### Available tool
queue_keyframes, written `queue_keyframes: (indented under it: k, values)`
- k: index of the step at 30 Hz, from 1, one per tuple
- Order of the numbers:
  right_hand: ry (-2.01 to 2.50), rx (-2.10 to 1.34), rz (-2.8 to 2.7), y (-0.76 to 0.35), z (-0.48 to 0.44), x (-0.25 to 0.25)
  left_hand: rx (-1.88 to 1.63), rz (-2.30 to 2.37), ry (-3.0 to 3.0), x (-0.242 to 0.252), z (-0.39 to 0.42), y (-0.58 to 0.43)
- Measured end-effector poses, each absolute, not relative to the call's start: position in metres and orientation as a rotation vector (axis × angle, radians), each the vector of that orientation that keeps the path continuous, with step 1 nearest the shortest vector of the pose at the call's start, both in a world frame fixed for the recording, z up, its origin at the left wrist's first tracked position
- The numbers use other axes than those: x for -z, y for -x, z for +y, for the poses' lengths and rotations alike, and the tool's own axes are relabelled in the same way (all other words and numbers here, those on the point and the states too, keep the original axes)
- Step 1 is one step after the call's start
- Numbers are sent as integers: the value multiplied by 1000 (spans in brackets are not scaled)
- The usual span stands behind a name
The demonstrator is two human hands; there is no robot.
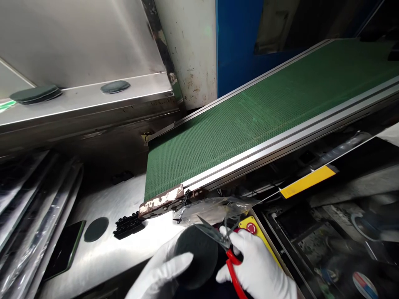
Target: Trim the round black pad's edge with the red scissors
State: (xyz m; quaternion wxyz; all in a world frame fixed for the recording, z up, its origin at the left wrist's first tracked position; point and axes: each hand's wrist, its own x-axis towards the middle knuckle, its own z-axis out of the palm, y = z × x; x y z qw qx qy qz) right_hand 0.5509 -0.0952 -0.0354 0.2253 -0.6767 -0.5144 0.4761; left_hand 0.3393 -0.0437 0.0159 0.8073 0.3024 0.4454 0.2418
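Note:
White gloves cover both hands. My left hand point(165, 270) grips a dark round disc point(199, 257) by its left side, the thumb lying across its face. In my right hand point(254, 261) are scissors with red handles point(233, 270); the blades are parted and point up and left, close to the disc's upper edge. A smaller dark disc point(96, 229) lies flat on the metal table point(124, 257) to the left. Beside it rest black plastic parts point(129, 225). A clear plastic bag point(215, 209) sits just beyond the hands.
A green conveyor belt point(233, 124) rises to the right behind the hands. A phone point(64, 249) and a stack of plastic-wrapped trays point(34, 220) lie left. More discs point(114, 87) sit on a metal ledge point(84, 101). A red emergency button point(251, 228) is close to my right hand.

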Motion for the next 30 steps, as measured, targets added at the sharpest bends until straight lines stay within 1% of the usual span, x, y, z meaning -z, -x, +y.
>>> queue_keyframes:
  k: [3, 9, 17, 23, 26, 30]
  values:
    - [1857, -1302, -1480, -551, -93, 32, -599, 1055, -497, -10, -52, -352]
    - [1845, -1055, -1781, -559, -91, 30, -469, 1001, -516, -9, -48, -355]
    - [1754, -1145, -1694, -561, -94, 33, -376, 1044, -524, 1, -47, -346]
    - [1725, -1216, -1670, -567, -101, 38, -376, 951, -572, -6, -45, -348]
    - [1761, -1185, -1691, -566, -100, 37, -366, 952, -624, -14, -42, -352]
    - [1808, -1049, -1857, -565, -94, 26, -310, 945, -600, -16, -42, -355]
